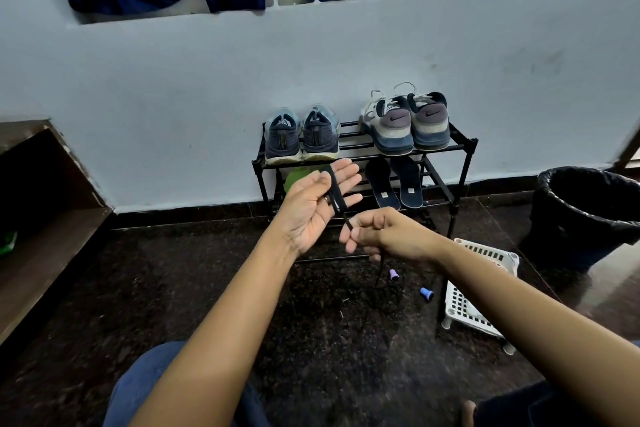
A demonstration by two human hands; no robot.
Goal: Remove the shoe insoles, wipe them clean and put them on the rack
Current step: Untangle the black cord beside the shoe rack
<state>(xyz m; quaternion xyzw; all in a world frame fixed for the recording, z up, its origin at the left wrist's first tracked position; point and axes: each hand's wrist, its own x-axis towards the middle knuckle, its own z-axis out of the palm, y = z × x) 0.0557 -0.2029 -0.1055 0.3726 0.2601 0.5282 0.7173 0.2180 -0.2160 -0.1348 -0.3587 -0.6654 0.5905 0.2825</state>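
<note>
My left hand (317, 204) is held palm up in front of the black shoe rack (465, 146), fingers straight. A black lace (336, 198) is wound across those fingers, with the thumb lying beside it. My right hand (377, 236) pinches the same lace just below, and the rest trails down to the dark floor (382, 291). Two dark insoles (381, 184) (409, 185) lie side by side on the rack's lower shelf. On the top shelf stand a blue pair of shoes (301, 139) and a grey-white pair (405, 125).
A green thing (294, 180) shows on the lower shelf behind my left hand. A white slotted plastic stand (474, 291) lies on the floor at right, with two small purple-blue caps (394, 275) (427, 294) near it. A black lined bin (588, 215) stands far right; a wooden shelf (52, 218) is at left.
</note>
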